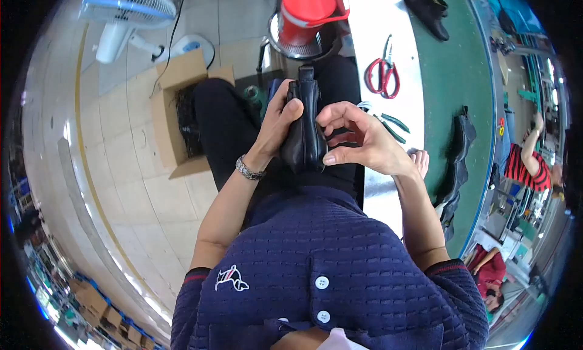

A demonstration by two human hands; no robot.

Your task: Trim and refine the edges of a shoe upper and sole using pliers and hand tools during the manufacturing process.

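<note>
So the black shoe (307,134) is up over my lap, the tab end pointing away from me and the rounded end toward my belly, and honestly only one hand is doing any holding. My left hand (277,124) is clamped on its left side, thumb over the near face. My right hand (369,144) is half curled, thumb and fingers spread apart beside the other side — can't tell from here if a fingertip actually touches it. That's my main worry: the surface looks smooth and shiny, so if I push from the right without a backstop, I reckon it could twist in that one-sided grip or slide down between my knees. A fingernail dragged across it might leave a mark too. Next out, the red-handled scissors (382,76) and the green-handled pliers (395,127) lie on the white bench (388,22) just past my right hand — a careless swing of that wrist could knock the pliers or catch a point. Beyond my knees the red bucket (303,13) sits on a stool (296,51); stretch a leg out and I could bump it over, I guess.
</note>
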